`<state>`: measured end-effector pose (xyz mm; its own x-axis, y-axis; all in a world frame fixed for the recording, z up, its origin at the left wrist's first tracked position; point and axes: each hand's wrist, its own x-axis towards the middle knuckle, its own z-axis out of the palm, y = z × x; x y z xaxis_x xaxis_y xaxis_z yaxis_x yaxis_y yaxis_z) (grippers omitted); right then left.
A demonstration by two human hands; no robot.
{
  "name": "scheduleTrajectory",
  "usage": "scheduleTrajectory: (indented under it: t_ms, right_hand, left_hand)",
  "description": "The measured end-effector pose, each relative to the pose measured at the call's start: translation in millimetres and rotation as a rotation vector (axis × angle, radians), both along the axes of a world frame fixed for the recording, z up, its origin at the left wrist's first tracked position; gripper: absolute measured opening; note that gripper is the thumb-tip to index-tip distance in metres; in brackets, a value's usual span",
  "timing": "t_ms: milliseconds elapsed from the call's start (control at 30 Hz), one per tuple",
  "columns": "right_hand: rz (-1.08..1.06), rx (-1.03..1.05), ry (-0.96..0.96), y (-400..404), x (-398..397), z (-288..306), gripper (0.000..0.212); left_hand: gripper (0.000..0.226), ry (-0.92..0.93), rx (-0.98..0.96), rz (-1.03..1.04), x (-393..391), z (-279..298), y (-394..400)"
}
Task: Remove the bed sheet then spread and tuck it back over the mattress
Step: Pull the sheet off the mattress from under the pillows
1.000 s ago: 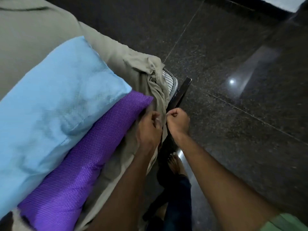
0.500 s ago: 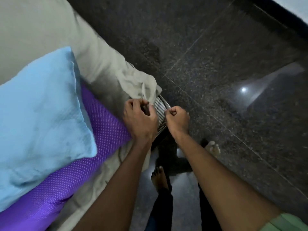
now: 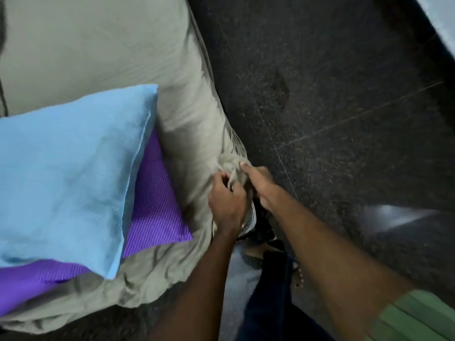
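Your left hand (image 3: 227, 203) clutches a bunched fold of the grey-beige bed sheet (image 3: 103, 48) at the corner of the mattress (image 3: 250, 219), whose striped edge shows just beneath your wrist. Your right hand (image 3: 262, 184) is on the same gather of cloth, thumb stretched up along the fold and fingers curled under it, gripping the sheet too. The sheet covers the bed's top and hangs rumpled over the near edge. A light blue pillow (image 3: 66, 168) lies on the bed to the left, partly on top of a purple pillow (image 3: 155, 212). The dark speckled floor (image 3: 344, 94) runs along the right, and your bare foot (image 3: 296, 276) stands beside the bed.
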<state>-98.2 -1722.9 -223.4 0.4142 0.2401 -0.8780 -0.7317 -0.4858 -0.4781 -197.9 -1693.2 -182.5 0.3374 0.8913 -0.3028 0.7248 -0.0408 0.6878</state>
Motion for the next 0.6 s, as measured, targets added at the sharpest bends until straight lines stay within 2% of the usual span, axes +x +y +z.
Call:
scheduleTrajectory:
  t_ms: [100,167,200,267,300,367,400,433,500,567,600]
  right_hand:
    - [-0.177,0.014,0.171,34.1,24.0,-0.4,0.023]
    - [-0.243,0.021,0.177,51.4,35.9,-0.4,0.024]
    - [-0.240,0.101,0.200,54.4,38.7,3.1,0.026]
    - [-0.137,0.325,0.322,48.1,43.4,8.7,0.023]
    - [-0.058,0.408,0.404,41.5,45.4,11.8,0.024]
    - [0.161,0.447,0.544,23.8,48.3,18.5,0.037]
    - [0.280,0.420,0.578,16.9,49.0,20.9,0.042]
    - [0.384,0.367,0.583,11.9,48.5,23.6,0.045]
    - [0.544,0.254,0.499,10.0,54.9,32.3,0.041]
    - [0.576,0.171,0.312,17.5,70.2,39.7,0.033]
    - [0.507,0.125,0.172,25.2,78.5,40.0,0.030]
  left_hand:
    - [0.017,0.041,0.020,0.003,0.4,-1.3,1.6]
    - [0.023,0.066,0.086,0.106,8.9,-0.3,19.5]
    - [0.024,0.066,0.114,0.185,13.4,2.6,30.1]
    - [0.038,0.074,0.054,0.267,23.6,4.1,56.2]
    - [0.051,0.101,-0.053,0.250,29.2,2.9,69.6]
    - [0.070,0.179,-0.283,0.124,44.6,5.6,86.7]
    - [0.073,0.233,-0.323,0.042,53.7,9.9,89.6]
    - [0.069,0.291,-0.306,-0.033,61.6,11.9,91.0]
    - [0.047,0.413,-0.182,-0.123,75.7,18.2,92.7]
    - [0.036,0.471,-0.100,-0.136,80.4,24.6,92.2]
    - [0.035,0.477,-0.076,-0.143,79.8,29.1,90.4]
